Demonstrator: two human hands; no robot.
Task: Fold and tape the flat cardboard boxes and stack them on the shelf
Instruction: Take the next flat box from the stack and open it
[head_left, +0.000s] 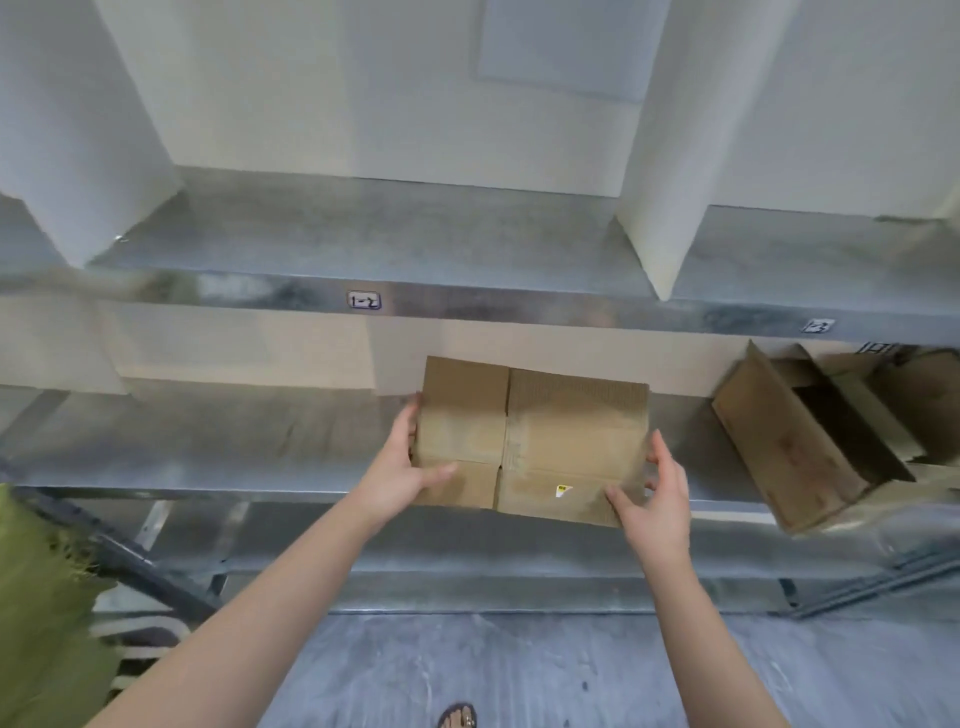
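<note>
A brown cardboard box (535, 436), still flat with its creases and flap slits showing and a small yellow sticker near its lower edge, is held up in front of the middle metal shelf (208, 467). My left hand (405, 467) grips its left edge, thumb across the front. My right hand (654, 493) holds the lower right corner, thumb on the front and fingers behind the right edge. The box is slightly tilted, its right side lower.
An opened cardboard box (810, 441) lies on its side on the same shelf at the right. White dividers (660, 156) stand on the upper shelf (467, 301), labelled 1-2. A green fabric (41, 597) hangs at left. Grey floor and my sandalled foot (457, 717) below.
</note>
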